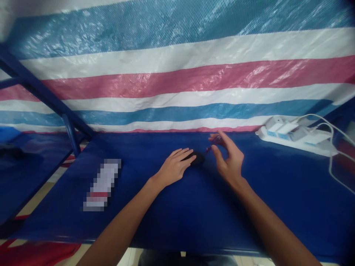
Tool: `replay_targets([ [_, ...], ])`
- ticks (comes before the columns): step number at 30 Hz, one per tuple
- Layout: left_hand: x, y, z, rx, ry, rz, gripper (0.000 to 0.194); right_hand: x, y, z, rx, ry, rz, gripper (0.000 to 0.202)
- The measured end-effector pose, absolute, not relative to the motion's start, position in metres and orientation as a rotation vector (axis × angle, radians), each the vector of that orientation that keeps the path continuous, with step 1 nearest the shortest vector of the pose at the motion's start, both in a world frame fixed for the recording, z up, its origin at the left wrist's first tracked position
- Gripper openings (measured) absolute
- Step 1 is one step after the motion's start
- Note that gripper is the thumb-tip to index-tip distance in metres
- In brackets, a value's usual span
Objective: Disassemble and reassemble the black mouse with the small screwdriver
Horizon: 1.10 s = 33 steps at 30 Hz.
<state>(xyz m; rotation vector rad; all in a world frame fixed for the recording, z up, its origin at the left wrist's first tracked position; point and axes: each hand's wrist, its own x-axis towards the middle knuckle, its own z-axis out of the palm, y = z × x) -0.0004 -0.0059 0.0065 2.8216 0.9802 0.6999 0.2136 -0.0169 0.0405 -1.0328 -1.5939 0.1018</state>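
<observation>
Black rounded object (198, 159) under your left fingertips: it sits around the middle of the blue desk (177, 212), nearer the far edge than the near one. Your left hand (174, 168) reaches over it with fingers outstretched and laid on its left side, not curled round it. Your right hand (230, 159) is just beyond its right side, thumb and fingers bent together on a small dark purplish piece (217, 140), too blurred for you to make out its shape. Farther out, toward the left edge of the desk, lies a pixelated oblong item (102, 183), pale with a red band. At the far right corner, well apart from your right hand, a white power strip (295, 140) carries several plugs, with white cables (330, 159) trailing off the right. Behind the far edge hangs a striped sheet (177, 83); a blue frame bar (47, 93) slants down to the far left corner.
</observation>
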Motion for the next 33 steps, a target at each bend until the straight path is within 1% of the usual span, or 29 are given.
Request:
replay_targets([
  [4, -0.0002, -0.0064, 0.0072, 2.825, 0.986, 0.691, 0.039, 0.2132, -0.0171, 0.0403, -1.058, -1.587, 0.067, 0.042],
  [9, -0.0003, -0.0062, 0.0071, 2.823, 0.990, 0.677, 0.040, 0.2125, -0.0181, 0.0411, -1.035, -1.623, 0.139, 0.051],
  [14, -0.0006, -0.0055, 0.0061, 2.819, 0.989, 0.692, 0.040, 0.2126, -0.0177, 0.0425, -1.070, -1.594, 0.006, 0.042],
  [19, -0.0005, -0.0055, 0.0067, 2.826, 0.980, 0.683, 0.039, 0.2126, -0.0175, 0.0415, -1.039, -1.630, 0.124, 0.048],
  [24, -0.0003, -0.0063, 0.0073, 2.814, 0.987, 0.697, 0.038, 0.2129, -0.0176, 0.0429, -1.060, -1.594, 0.008, 0.044],
  [28, -0.0001, -0.0065, 0.0074, 2.811, 0.979, 0.700, 0.039, 0.2124, -0.0183, 0.0440, -1.022, -1.660, 0.095, 0.048],
  [33, 0.0000, -0.0064, 0.0077, 2.824, 0.992, 0.691, 0.039, 0.2119, -0.0178, 0.0432, -1.044, -1.579, 0.032, 0.043],
])
